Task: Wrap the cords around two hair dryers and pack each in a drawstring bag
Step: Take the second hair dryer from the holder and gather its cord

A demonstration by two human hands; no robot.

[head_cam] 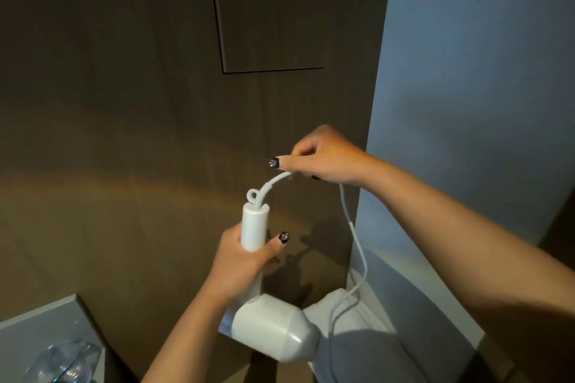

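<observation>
Gripping dryer point(273, 323) handle, left hand point(245, 255); right hand point(323, 157) pinching unwound cord point(354, 236); wrapping barely begun, bagging pending.

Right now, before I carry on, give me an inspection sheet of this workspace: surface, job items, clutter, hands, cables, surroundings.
Surface: grey counter corner at lower left; little of it shows.
Job's things: one white hair dryer, handle up, body down; no second dryer or drawstring bag seen.
Clutter: clear glass object on the counter, blurred.
Hands: left hand grips the dryer handle; right hand pinches the cord near the handle end.
Cables: white cord arcs from the handle to the right hand, then hangs loose, not yet wrapped.
Surroundings: brown panelled wall ahead, pale blue wall to the right.
</observation>
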